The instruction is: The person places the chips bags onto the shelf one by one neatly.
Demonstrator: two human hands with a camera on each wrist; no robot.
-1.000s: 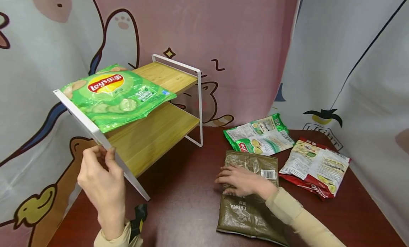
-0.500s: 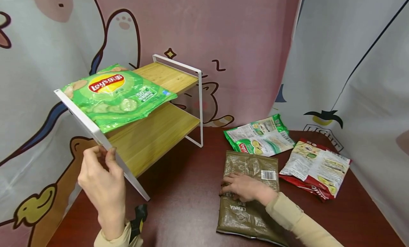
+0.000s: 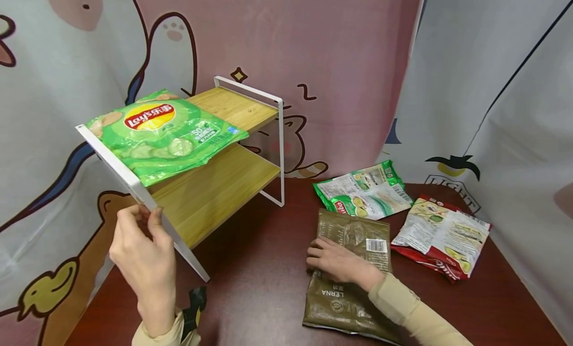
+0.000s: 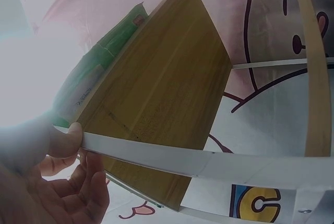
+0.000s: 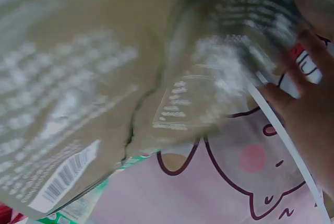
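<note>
My left hand [image 3: 143, 251] pinches the white metal frame [image 3: 147, 199] of a two-tier wooden shelf; the left wrist view shows the thumb and fingers [image 4: 75, 135] around that bar. A green Lay's chip bag [image 3: 165, 132] lies on the upper board, its front edge overhanging. Across the table, my right hand [image 3: 337, 260] lies over a brown bag [image 3: 344, 303] printed LERNA, with fingers curled at its left edge. In the right wrist view the brown bag [image 5: 68, 104] fills most of the picture, creased and partly blurred, with the fingers [image 5: 302, 78] at its edge.
Behind the brown bag lies a green and white snack bag [image 3: 364, 189], and to its right a red and white snack bag [image 3: 443, 234]. The lower shelf board [image 3: 215, 192] spans the frame. A printed curtain [image 3: 340, 87] hangs behind the dark red table [image 3: 255, 296].
My right hand has drawn its spread fingers in toward the brown bag's left edge, and the bag's upper part has shifted slightly. The left hand and shelf have stayed put.
</note>
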